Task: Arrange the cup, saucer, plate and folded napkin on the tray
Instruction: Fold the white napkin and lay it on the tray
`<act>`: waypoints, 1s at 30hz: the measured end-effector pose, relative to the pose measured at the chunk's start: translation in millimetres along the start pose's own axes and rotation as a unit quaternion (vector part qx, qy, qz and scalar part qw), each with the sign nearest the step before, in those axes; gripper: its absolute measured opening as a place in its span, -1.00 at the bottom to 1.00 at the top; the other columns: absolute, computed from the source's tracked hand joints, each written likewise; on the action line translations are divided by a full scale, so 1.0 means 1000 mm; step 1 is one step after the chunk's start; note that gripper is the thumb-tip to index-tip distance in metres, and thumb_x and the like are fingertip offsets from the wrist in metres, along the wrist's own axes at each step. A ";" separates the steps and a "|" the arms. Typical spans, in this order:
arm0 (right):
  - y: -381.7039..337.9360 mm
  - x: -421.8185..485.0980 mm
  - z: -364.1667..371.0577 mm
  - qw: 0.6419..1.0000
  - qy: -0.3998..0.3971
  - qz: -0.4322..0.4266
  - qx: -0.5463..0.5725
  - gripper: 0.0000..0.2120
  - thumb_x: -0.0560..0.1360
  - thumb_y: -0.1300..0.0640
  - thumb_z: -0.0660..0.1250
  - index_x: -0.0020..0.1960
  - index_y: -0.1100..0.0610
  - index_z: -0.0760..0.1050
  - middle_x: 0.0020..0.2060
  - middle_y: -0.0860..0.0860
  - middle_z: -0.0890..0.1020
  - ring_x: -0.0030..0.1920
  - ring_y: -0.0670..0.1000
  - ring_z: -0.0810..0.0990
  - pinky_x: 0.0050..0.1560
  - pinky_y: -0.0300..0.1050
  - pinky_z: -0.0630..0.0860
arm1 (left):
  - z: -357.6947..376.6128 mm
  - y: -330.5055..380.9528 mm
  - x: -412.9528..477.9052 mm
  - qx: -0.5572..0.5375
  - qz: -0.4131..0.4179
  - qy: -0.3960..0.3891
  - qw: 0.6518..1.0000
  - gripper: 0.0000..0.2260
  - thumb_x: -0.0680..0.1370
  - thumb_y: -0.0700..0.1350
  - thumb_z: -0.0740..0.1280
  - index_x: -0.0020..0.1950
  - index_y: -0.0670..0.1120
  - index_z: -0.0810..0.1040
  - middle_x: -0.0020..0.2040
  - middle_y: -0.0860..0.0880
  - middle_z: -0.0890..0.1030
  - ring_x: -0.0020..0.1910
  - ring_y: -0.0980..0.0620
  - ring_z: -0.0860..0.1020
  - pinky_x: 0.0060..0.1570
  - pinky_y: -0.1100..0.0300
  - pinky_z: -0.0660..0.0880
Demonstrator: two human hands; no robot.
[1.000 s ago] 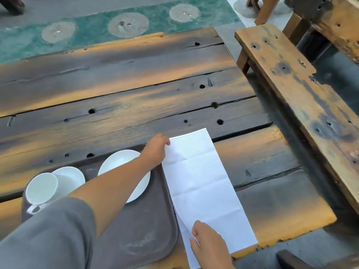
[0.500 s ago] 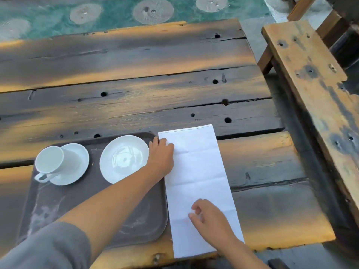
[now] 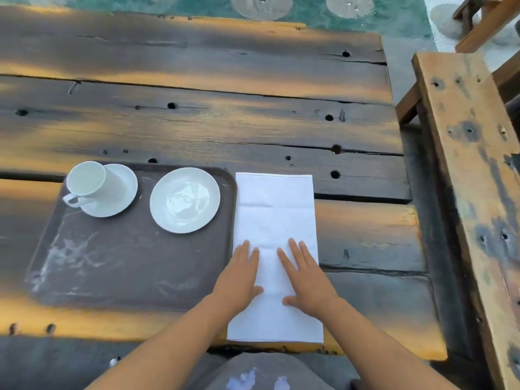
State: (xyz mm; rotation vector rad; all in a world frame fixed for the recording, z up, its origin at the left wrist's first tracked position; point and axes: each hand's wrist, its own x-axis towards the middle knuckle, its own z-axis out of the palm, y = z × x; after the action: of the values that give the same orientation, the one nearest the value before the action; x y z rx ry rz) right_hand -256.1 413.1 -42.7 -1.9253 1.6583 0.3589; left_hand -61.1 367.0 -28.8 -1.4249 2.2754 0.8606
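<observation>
A dark brown tray (image 3: 112, 266) lies on the wooden table at the left. On its far part a white cup (image 3: 87, 182) stands on a white saucer (image 3: 123, 190), and a white plate (image 3: 185, 200) lies beside them to the right. A long white napkin (image 3: 274, 218), folded lengthwise, lies flat on the table just right of the tray's edge. My left hand (image 3: 239, 280) and my right hand (image 3: 305, 277) press flat on the near half of the napkin, side by side with straight fingers.
The table (image 3: 197, 114) is made of rough dark planks with holes and gaps. A worn wooden bench (image 3: 472, 170) runs along the right side, close to the table's edge. A green patterned floor (image 3: 394, 15) lies beyond the far edge.
My left hand has moved from the napkin's far left corner down to its near half. My right hand has flattened beside it. The napkin now lies straight alongside the tray.
</observation>
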 end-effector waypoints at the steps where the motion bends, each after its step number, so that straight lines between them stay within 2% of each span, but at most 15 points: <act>1: 0.001 0.000 0.002 1.000 0.000 0.002 -0.004 0.11 0.47 -0.21 0.42 0.61 -0.01 -0.36 0.56 0.06 -0.43 0.57 0.16 -0.42 0.61 0.08 -0.07 | 0.002 0.003 0.000 -0.002 -0.005 -0.001 1.000 -0.18 0.60 0.06 0.32 0.62 -0.13 -0.16 0.61 -0.18 -0.28 0.61 -0.14 -0.23 0.57 0.05 0.05; 4: 0.001 0.001 0.005 1.000 -0.004 0.011 -0.004 0.13 0.46 -0.20 0.44 0.60 -0.02 -0.38 0.56 0.05 -0.45 0.56 0.15 -0.43 0.62 0.09 -0.08 | 0.009 0.007 0.000 0.033 -0.011 -0.015 0.999 -0.11 0.57 0.07 0.36 0.62 -0.13 -0.21 0.59 -0.23 -0.34 0.59 -0.20 -0.27 0.57 0.03 0.06; 8: 0.000 0.002 0.004 1.000 -0.009 0.021 -0.011 0.12 0.46 -0.22 0.43 0.60 -0.02 -0.39 0.56 0.04 -0.45 0.57 0.14 -0.43 0.62 0.10 -0.09 | 0.013 0.006 0.001 0.121 0.000 -0.018 0.992 -0.06 0.57 0.15 0.33 0.59 -0.20 -0.27 0.55 -0.34 -0.34 0.57 -0.32 -0.28 0.58 -0.05 -0.08; 11: 0.000 0.002 0.003 0.999 -0.017 0.033 -0.010 0.12 0.45 -0.22 0.43 0.60 -0.04 -0.37 0.57 0.02 -0.43 0.58 0.12 -0.41 0.62 0.10 -0.11 | 0.015 0.006 0.003 0.143 0.012 -0.032 0.989 -0.06 0.58 0.17 0.31 0.58 -0.22 -0.29 0.54 -0.37 -0.34 0.56 -0.35 -0.27 0.58 -0.10 -0.13; 18: 0.027 -0.011 0.002 0.998 -0.004 0.055 0.017 0.12 0.45 -0.19 0.46 0.60 -0.09 -0.36 0.56 -0.04 -0.45 0.58 0.07 -0.41 0.62 0.06 -0.10 | 0.017 0.021 0.014 0.130 0.043 -0.024 0.990 -0.04 0.56 0.17 0.34 0.59 -0.15 -0.31 0.56 -0.28 -0.38 0.56 -0.29 -0.31 0.57 -0.14 -0.15; 21: 0.048 -0.013 -0.001 0.999 -0.004 0.041 0.009 0.12 0.45 -0.20 0.46 0.60 -0.10 -0.36 0.55 -0.06 -0.45 0.58 0.06 -0.40 0.60 0.04 -0.12 | 0.024 0.034 0.018 0.111 0.029 -0.027 0.993 -0.02 0.54 0.17 0.36 0.59 -0.11 -0.32 0.56 -0.23 -0.41 0.56 -0.25 -0.34 0.56 -0.17 -0.16; 25: 0.071 -0.023 0.001 0.999 0.002 0.034 0.009 0.12 0.45 -0.20 0.45 0.60 -0.10 -0.37 0.56 -0.04 -0.45 0.58 0.08 -0.40 0.60 0.06 -0.14 | 0.032 0.058 0.024 0.124 0.012 -0.033 0.992 -0.01 0.53 0.22 0.34 0.59 -0.05 -0.35 0.55 -0.16 -0.45 0.55 -0.24 -0.39 0.51 -0.31 -0.16; 30: 0.096 -0.037 0.003 0.999 0.011 0.033 0.016 0.08 0.47 -0.18 0.44 0.61 -0.07 -0.34 0.58 0.01 -0.41 0.59 0.12 -0.37 0.58 0.07 -0.16 | 0.038 0.081 0.030 0.118 0.012 -0.033 0.992 -0.03 0.53 0.23 0.33 0.59 0.00 -0.34 0.55 -0.09 -0.48 0.55 -0.18 -0.40 0.50 -0.35 -0.13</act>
State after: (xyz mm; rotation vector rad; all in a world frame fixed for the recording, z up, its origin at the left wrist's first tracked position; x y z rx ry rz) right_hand -355.5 437.9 -48.3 -1.8604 1.7356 0.3349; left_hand -148.9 396.1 -48.3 -1.2497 2.2625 0.6110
